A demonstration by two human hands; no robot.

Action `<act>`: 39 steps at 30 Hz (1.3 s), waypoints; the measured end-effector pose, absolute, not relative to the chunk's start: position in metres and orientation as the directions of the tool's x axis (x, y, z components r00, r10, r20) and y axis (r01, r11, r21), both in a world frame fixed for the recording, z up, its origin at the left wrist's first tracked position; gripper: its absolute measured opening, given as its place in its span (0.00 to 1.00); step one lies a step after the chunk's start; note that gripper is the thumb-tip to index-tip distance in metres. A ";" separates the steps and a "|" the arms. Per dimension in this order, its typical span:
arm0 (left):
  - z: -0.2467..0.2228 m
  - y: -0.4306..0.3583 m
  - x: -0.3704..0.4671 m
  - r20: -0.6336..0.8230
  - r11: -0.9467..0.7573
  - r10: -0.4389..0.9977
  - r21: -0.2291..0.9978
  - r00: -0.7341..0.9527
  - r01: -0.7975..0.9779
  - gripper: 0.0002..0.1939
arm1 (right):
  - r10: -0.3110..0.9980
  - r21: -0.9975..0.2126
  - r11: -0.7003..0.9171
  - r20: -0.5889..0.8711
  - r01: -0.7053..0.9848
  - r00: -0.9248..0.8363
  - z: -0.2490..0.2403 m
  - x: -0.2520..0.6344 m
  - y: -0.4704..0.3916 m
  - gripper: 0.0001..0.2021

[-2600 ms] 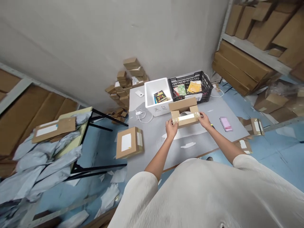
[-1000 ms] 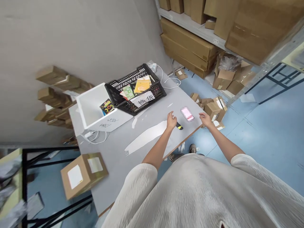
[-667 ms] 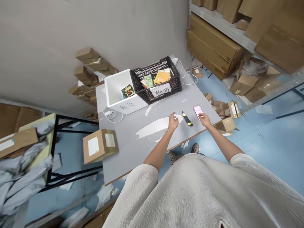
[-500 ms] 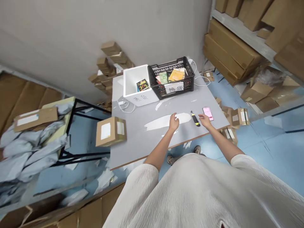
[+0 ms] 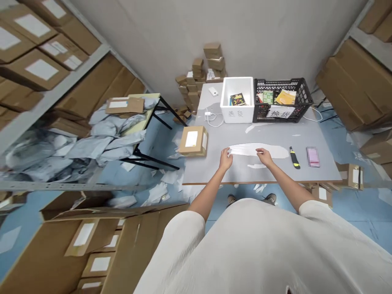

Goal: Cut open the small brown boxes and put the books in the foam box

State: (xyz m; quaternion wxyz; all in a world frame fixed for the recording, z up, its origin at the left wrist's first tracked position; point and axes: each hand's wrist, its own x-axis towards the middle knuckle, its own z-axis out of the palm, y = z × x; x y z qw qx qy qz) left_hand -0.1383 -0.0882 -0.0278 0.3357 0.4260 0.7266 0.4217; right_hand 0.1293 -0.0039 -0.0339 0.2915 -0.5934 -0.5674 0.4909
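Observation:
My left hand [image 5: 226,158] is over the grey table [image 5: 214,173], at the left end of a long white patch [image 5: 275,151] on its top. Its fingers are curved and apart, with nothing seen in them. Further right, my right hand [image 5: 263,156] is over the same patch, its thumb and fingers apart and holding nothing visible. A black and yellow cutter [image 5: 294,157] lies to the right of my right hand, and beyond it is a pink phone [image 5: 312,157]. The brown carton [image 5: 192,141] stands on the table's left edge.
A white box [image 5: 237,114] and a black crate [image 5: 301,100], both holding colourful packets, stand at the table's back. Stacked cartons [image 5: 212,61] are by the wall. Grey parcels [image 5: 88,147] lie at the left. A large open carton [image 5: 134,245] is at the lower left.
The view has swung left, so the table appears further right and squarer. My hands have moved left relative to the table; my right hand has left the cutter's side and is over the white patch.

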 end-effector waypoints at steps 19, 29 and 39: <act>-0.048 -0.184 -0.345 -0.111 0.395 0.746 0.867 -0.657 0.303 0.27 | 0.821 -0.874 -0.036 -0.302 0.485 -0.484 -0.037 -0.114 -0.038 0.16; -0.055 -0.157 -0.397 -0.097 0.480 0.686 0.806 -0.721 0.348 0.28 | 0.740 -0.849 -0.026 -0.371 0.527 -0.562 -0.054 -0.176 -0.004 0.17; -0.063 -0.117 -0.429 -0.235 0.612 0.605 0.749 -0.761 0.255 0.35 | 0.660 -0.869 -0.105 -0.425 0.483 -0.620 -0.068 -0.219 0.013 0.30</act>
